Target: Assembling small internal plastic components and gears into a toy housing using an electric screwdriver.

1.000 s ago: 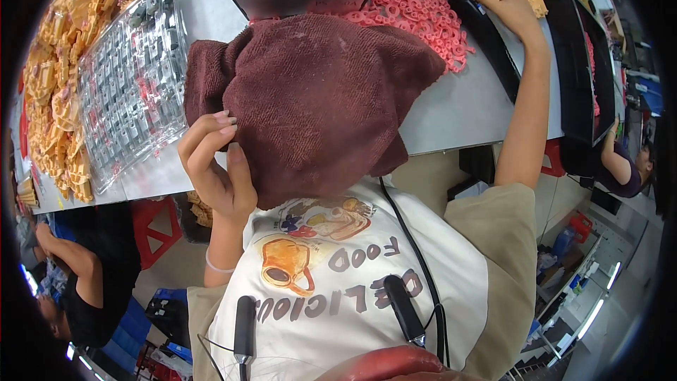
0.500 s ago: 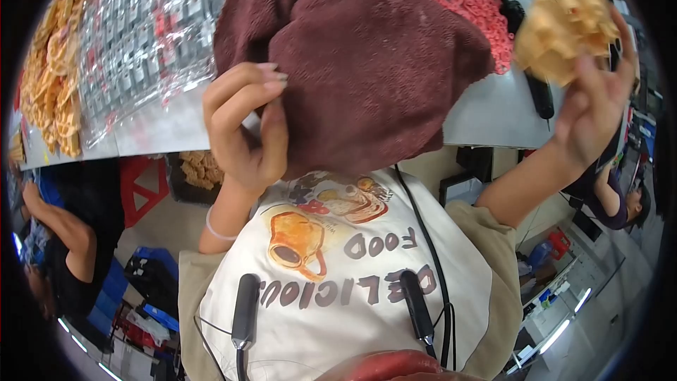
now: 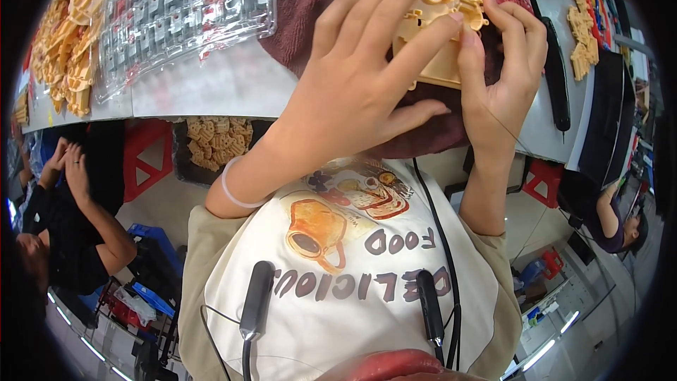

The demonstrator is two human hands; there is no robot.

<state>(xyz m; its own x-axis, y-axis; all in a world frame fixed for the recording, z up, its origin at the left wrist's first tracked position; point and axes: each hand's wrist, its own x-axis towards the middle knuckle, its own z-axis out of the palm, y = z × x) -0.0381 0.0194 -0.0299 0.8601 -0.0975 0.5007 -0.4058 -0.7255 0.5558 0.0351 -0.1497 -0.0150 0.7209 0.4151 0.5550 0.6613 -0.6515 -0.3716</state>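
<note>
A pale yellow moulded plastic housing [image 3: 443, 69], with a round hole and small posts, is held over a maroon towel [image 3: 310, 17] in front of me. My left hand [image 3: 374, 63] reaches across from the left; its fingers bend over the housing's upper left part, and the thumb stands apart below. My right hand [image 3: 504, 74] grips the right side, thumb on the face and fingers at the far edge. The left index fingertip and right thumb nearly meet on the housing. Part of its left edge is hidden under my left fingers.
Clear plastic trays of small grey parts [image 3: 187, 10] lie at the left, beside a heap of yellow parts [image 3: 70, 35]. To the right lies a black corded tool [image 3: 557, 77], near more yellow parts [image 3: 582, 39]. A bin of yellow pieces [image 3: 215, 142] stands below. People sit at both sides.
My right hand has brought the housing inward from the far right, over the towel. My left hand has moved right from the towel's edge onto the housing. The towel lies lower and flatter.
</note>
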